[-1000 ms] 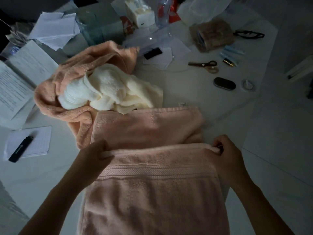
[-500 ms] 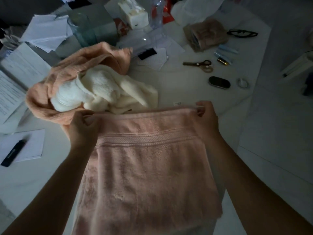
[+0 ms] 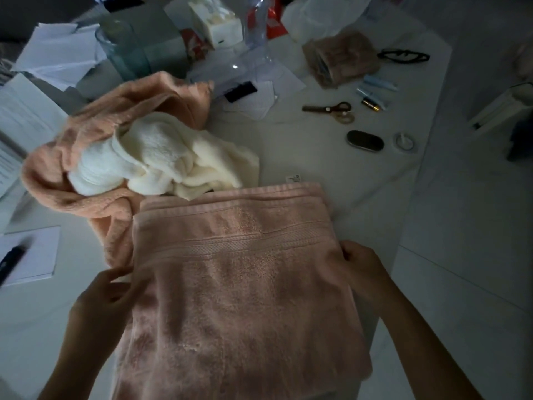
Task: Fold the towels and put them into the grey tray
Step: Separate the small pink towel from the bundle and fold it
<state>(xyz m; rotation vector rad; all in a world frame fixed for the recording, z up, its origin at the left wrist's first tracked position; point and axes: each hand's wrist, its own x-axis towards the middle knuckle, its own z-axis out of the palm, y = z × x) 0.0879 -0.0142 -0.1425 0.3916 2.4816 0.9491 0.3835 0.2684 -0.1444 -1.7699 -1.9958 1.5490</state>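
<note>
A pink towel (image 3: 239, 287) lies folded on the white table (image 3: 311, 157), its doubled far edges stacked at 12 o'clock and its near end hanging toward the person at 6 o'clock. The left hand (image 3: 109, 298) is at the towel's 9 o'clock edge, fingers curled and seemingly pinching that edge, though blur makes the contact hard to read. The right hand (image 3: 360, 269) is at the 3 o'clock edge, fingers curled over the fabric and gripping it. At 11 o'clock from the folded towel, touching its far corner, sits an unfolded heap: a cream towel (image 3: 155, 160) bunched on top of a peach towel (image 3: 115, 116). At 2 o'clock, well apart, are scissors (image 3: 331, 109), a dark oval case (image 3: 364, 142) and a small ring (image 3: 405, 142) just beside it. At 9 o'clock near the table's edge a pen (image 3: 10, 262) rests on a notepad (image 3: 37, 252). Papers (image 3: 57, 53) lie at the far left
</note>
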